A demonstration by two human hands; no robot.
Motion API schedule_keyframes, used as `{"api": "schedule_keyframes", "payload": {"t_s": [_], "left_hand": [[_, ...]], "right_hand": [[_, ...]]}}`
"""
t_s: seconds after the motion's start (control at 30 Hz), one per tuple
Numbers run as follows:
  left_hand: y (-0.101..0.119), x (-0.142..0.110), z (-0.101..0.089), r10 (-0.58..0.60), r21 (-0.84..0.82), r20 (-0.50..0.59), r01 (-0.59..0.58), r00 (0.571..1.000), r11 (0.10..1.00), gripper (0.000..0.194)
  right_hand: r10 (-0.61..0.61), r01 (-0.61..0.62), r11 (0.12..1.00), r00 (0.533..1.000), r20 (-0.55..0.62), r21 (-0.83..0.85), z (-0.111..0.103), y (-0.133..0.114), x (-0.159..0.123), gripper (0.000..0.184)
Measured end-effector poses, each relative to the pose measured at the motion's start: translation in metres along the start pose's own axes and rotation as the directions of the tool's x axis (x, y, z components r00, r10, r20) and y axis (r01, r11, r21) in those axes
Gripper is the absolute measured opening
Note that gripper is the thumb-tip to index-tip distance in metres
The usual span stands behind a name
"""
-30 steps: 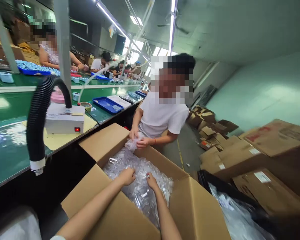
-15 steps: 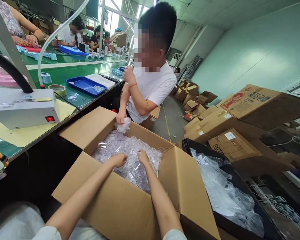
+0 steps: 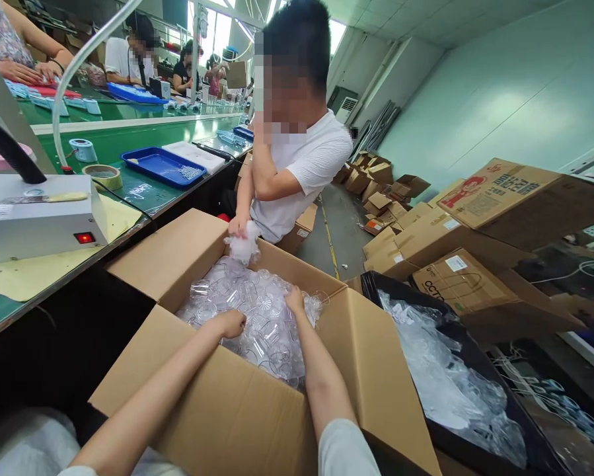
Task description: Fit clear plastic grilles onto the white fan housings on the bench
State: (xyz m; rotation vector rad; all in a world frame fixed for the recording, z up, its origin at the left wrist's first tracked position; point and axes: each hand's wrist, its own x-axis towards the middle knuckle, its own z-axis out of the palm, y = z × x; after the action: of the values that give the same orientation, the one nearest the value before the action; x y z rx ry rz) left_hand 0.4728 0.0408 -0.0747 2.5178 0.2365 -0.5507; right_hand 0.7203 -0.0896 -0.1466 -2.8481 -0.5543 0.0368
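In front of me a large open cardboard box (image 3: 227,396) holds many clear plastic cups (image 3: 257,337) in a thin clear plastic bag (image 3: 311,307). My left hand (image 3: 231,323) is closed over the near left part of the heap, pinching the bag's film. Farther right, my right hand (image 3: 294,299) is also closed on the film, near the box's right wall. Its fingertips are partly hidden. At the far left corner, a co-worker's hand (image 3: 238,225) grips a bunched end of the bag.
A co-worker in a white shirt (image 3: 301,165) sits beyond the box. On the left bench are a grey device (image 3: 39,218), a tape roll (image 3: 103,176) and a blue tray (image 3: 162,166). To the right stand a black bin (image 3: 425,410) with clear plastic and stacked cartons (image 3: 505,192).
My right hand has moved right and slightly away from me, widening the gap between my hands. My left hand stays about where it was. The co-worker's raised hand has gone up toward the head.
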Motion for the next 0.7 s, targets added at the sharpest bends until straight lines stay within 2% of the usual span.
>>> {"api": "schedule_keyframes", "payload": {"t_s": [0.23,0.47,0.7], "left_hand": [[0.001,0.002,0.0,-0.018,0.021,-0.007,0.018,1.0,1.0,0.027],[0.006,-0.003,-0.004,-0.033,0.033,-0.016,0.033,0.999,0.999,0.027],[0.007,-0.008,-0.003,-0.022,0.027,-0.042,0.023,0.999,0.999,0.027]], "right_hand": [[0.043,-0.041,0.997,0.999,0.018,-0.065,0.014,-0.001,0.001,0.029],[0.041,-0.036,0.997,0.997,0.068,-0.07,-0.007,0.007,-0.001,0.023],[0.012,-0.011,0.997,1.0,-0.014,0.079,-0.019,0.006,-0.022,0.019]]}}
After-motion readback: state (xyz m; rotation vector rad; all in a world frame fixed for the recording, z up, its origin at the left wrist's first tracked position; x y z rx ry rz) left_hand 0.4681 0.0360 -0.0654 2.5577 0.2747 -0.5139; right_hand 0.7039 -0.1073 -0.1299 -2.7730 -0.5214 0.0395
